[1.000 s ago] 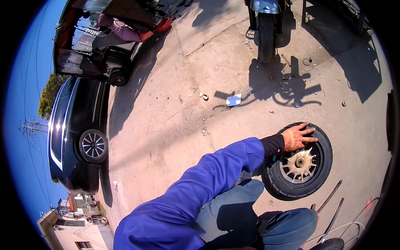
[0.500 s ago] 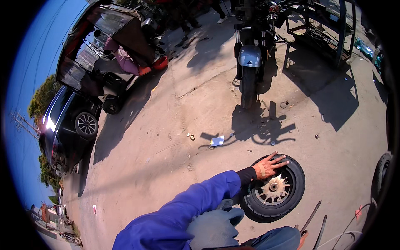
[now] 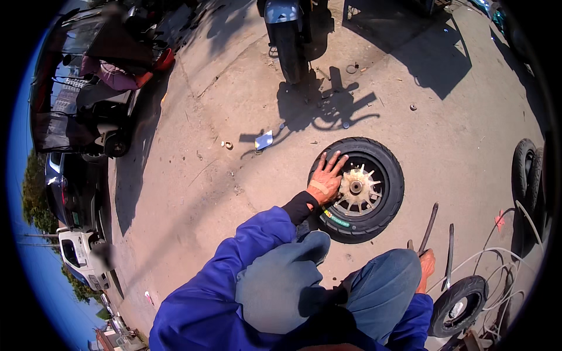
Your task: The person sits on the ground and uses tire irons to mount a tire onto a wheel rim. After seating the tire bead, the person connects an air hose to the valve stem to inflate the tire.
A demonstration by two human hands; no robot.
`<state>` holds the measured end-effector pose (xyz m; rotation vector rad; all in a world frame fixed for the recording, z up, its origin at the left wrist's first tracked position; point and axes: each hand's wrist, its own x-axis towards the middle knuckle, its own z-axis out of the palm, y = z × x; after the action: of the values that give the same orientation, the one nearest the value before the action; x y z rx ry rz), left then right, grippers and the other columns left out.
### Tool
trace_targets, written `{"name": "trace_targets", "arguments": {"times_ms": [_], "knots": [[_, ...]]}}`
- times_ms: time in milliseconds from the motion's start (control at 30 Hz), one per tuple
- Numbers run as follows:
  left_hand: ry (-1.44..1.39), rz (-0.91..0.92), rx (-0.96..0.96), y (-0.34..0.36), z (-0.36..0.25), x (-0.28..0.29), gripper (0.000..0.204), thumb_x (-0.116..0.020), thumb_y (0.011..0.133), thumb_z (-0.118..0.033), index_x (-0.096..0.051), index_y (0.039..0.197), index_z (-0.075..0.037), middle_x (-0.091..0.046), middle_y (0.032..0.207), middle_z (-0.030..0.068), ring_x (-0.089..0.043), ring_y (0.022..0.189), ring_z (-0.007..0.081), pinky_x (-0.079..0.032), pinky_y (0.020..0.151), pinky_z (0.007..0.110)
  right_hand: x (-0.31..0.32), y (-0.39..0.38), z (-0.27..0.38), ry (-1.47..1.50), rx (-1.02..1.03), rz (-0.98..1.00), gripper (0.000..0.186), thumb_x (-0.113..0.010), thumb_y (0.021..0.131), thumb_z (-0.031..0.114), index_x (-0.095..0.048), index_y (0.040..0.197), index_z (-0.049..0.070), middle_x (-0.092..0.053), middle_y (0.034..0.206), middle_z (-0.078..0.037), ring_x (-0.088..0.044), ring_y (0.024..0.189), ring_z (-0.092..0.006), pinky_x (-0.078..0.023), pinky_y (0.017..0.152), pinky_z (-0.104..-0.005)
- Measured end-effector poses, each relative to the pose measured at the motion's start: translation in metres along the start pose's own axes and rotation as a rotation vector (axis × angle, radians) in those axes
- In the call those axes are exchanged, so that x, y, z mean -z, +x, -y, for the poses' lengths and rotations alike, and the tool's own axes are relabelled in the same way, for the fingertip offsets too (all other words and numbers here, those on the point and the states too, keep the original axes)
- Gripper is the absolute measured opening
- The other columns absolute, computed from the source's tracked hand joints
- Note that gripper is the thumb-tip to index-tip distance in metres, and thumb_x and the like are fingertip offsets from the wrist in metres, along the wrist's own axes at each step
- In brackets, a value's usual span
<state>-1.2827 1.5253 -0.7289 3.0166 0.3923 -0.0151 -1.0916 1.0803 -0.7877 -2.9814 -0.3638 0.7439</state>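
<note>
A black tire on a pale spoked wheel (image 3: 356,186) lies flat on the ground in front of my knees. My left hand (image 3: 325,180), with a plaster on its back, rests on the wheel's left side, fingers spread over the tire sidewall and rim edge. To the right of my knee, my right hand (image 3: 428,268) is closed around the lower end of a dark metal tire lever (image 3: 429,227); the knee hides part of this hand. A second bar (image 3: 449,255) stands out just right of it, its lower end near a small tire (image 3: 459,305).
A motorcycle's front wheel (image 3: 289,51) stands ahead. More tires (image 3: 522,169) are at the far right, with a pale hose (image 3: 508,251) looping below them. A blue-and-white packet (image 3: 264,140) lies on the ground. A covered three-wheeler (image 3: 96,88) and cars are parked left.
My view has tipped downward and shifted right, so the wheel sits higher in it. The left hand now lies nearer the wheel's left side. The right hand shows more, beside the tire lever.
</note>
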Motion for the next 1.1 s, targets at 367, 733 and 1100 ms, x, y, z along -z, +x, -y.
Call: {"name": "trace_targets", "arguments": {"times_ms": [367,733,1100], "knots": [[-0.174,0.155,0.331,0.025,0.057,-0.013,0.105,-0.083,0.075,-0.062,-0.041,0.151,-0.003,-0.059,0.134,0.0267,-0.057,0.125,0.0432,-0.048,0.106,0.05,0.019,-0.043,-0.001,0.094,0.201,0.021,0.032,-0.066,0.098,0.03,-0.059,0.113,0.003,-0.058,0.108,-0.018,-0.062,0.102,-0.0396,-0.051,0.087,-0.0483],[-0.145,0.114,0.284,0.046,0.055,0.002,0.082,-0.082,0.08,-0.045,-0.05,0.141,0.0,-0.068,0.118,0.0275,-0.069,0.109,0.0441,-0.056,0.091,0.051,0.009,-0.005,-0.003,0.072,0.092,-0.08,0.029,-0.068,0.095,0.022,-0.057,0.109,-0.002,-0.062,0.106,-0.026,-0.063,0.101,-0.0441,-0.051,0.086,-0.0511],[-0.12,0.069,0.282,0.044,0.05,-0.015,0.081,-0.077,0.084,-0.047,-0.048,0.144,0.0,-0.066,0.128,0.0257,-0.069,0.106,0.045,-0.057,0.087,0.053,0.032,-0.029,-0.012,0.491,-0.029,-0.145,0.022,-0.06,0.099,0.019,-0.055,0.113,0.003,-0.067,0.083,-0.017,-0.066,0.073,-0.0312,-0.052,0.072,-0.0435]]}}
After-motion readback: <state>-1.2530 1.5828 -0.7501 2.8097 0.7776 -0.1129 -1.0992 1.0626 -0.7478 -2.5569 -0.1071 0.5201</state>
